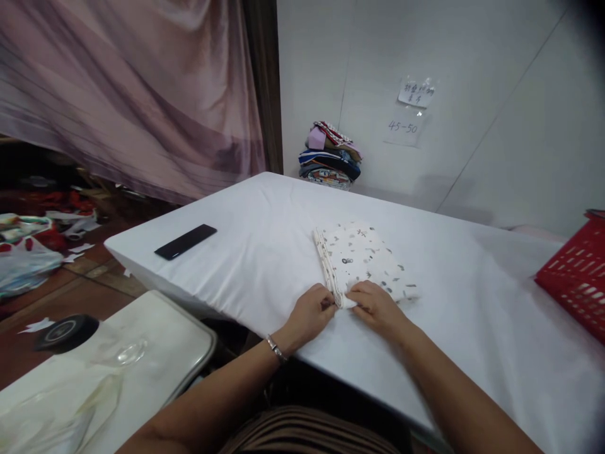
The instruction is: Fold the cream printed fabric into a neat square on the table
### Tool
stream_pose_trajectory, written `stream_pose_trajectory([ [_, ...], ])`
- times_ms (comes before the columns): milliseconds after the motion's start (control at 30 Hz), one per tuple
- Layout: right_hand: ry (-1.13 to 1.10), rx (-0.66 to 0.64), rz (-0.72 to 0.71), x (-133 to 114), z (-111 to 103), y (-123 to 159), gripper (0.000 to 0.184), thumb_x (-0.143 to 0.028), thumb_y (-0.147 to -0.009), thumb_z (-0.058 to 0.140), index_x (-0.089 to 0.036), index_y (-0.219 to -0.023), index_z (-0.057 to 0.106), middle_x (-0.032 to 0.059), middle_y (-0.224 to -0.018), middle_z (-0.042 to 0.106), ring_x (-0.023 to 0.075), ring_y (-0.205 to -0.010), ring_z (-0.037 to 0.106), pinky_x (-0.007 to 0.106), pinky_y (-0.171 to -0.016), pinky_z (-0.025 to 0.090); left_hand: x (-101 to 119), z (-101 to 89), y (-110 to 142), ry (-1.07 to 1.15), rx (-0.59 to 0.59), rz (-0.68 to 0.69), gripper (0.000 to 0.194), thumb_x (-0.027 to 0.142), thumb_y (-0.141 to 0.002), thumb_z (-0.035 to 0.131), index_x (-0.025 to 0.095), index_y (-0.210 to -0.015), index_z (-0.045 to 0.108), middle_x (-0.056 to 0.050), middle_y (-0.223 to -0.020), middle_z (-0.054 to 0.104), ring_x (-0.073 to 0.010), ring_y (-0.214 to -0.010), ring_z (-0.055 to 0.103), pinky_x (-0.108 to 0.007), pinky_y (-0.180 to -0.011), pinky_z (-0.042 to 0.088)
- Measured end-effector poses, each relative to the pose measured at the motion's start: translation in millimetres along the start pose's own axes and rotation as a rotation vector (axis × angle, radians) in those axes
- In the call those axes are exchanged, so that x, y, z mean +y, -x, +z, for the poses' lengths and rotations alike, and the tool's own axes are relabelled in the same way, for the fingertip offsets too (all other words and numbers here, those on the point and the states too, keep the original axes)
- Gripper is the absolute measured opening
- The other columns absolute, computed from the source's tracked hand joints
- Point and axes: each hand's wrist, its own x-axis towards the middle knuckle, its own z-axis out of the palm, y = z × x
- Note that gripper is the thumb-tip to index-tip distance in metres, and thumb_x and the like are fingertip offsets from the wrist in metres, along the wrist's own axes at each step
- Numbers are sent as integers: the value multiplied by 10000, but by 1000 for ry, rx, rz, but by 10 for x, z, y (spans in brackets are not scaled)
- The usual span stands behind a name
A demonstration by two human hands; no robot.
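A white cloth (pixel 363 255) with small grey and green prints lies folded in several layers on the white-covered table (pixel 255 239). My left hand (pixel 314 315) pinches the layered edge at the cloth's near left corner. Just to its right, my right hand (pixel 375 306) grips the near edge of the same cloth, thumb and fingers closed on the fabric. Between the two hands a bit of the rolled white edge shows. My fingertips are partly hidden by the hands and the cloth.
A black flat object (pixel 186 242) lies at the table's left. A red plastic basket (pixel 574 271) stands at the right edge. Folded fabrics (pixel 331 156) are stacked by the wall. A white surface (pixel 155 340) is at lower left, a pink curtain (pixel 155 82) behind.
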Motion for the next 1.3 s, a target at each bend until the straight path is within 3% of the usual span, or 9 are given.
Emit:
stream_pose_trajectory([
  [200, -7, -3, 66, -110, -12, -14, 288, -112, -733, 546, -203, -1001, 599, 69, -969, 587, 207, -895, 513, 353, -778, 418, -21, -54, -21, -6, 17, -33, 44, 178, -720, 552, 185, -730, 595, 7, -760, 522, -115, -688, 500, -241, -638, 404],
  [400, -168, -3, 135, -169, -59, -31, 234, -254, -774, 594, -218, -1005, 611, 56, -973, 589, 187, -878, 533, 329, -769, 441, -40, -120, -164, -10, 83, -77, 94, 218, -735, 529, 194, -705, 615, 13, -746, 560, -113, -671, 516, -247, -649, 407],
  [500, -297, 70, 192, -142, -15, -44, 122, -259, -836, 520, -212, -871, 627, 37, -875, 595, 155, -803, 541, 283, -715, 443, -28, -113, -253, 2, 74, -87, 124, 237, -733, 523, 194, -659, 613, 17, -717, 578, -121, -701, 539, -245, -670, 409],
  [600, -340, 132, 212, -121, 36, -69, 191, -210, -856, 462, -200, -708, 582, 12, -712, 567, 141, -714, 525, 273, -686, 424, -13, -84, -325, 8, 63, -110, 188, 283, -743, 515, 189, -601, 593, 17, -678, 583, -126, -696, 543, -244, -660, 406],
  [833, -323, 162, 253, -168, 63, -102, 186, -184, -836, 460, -201, -665, 530, -6, -674, 539, 129, -661, 505, 266, -675, 409, -30, -6, -399, 20, 62, -237, 316, 471, -724, 544, 178, -616, 591, 5, -663, 601, -140, -659, 536, -244, -587, 381],
  [1000, -302, 167, 301, -149, 55, -122, 193, -202, -829, 455, -200, -662, 553, -3, -663, 539, 130, -639, 510, 253, -619, 405, -29, 55, -430, 62, 54, -309, 199, 358, -674, 591, 174, -601, 580, 11, -634, 596, -134, -632, 530, -234, -566, 371],
  [1133, -286, 206, 448, -127, 2, -227, 177, -264, -820, 464, -198, -748, 612, 6, -693, 587, 138, -636, 528, 247, -585, 399, -39, 83, -428, 189, 64, -338, 136, 287, -666, 568, 168, -602, 565, 26, -596, 559, -114, -592, 508, -218, -544, 365],
  [1300, -278, 82, 621, -116, -33, -471, 254, -384, -815, 467, -196, -686, 579, -9, -606, 588, 121, -534, 499, 232, -504, 342, -62, 88, -379, 234, 84, -251, 177, 305, -705, 531, 158, -608, 549, 32, -586, 519, -96, -566, 455, -208, -520, 342],
])
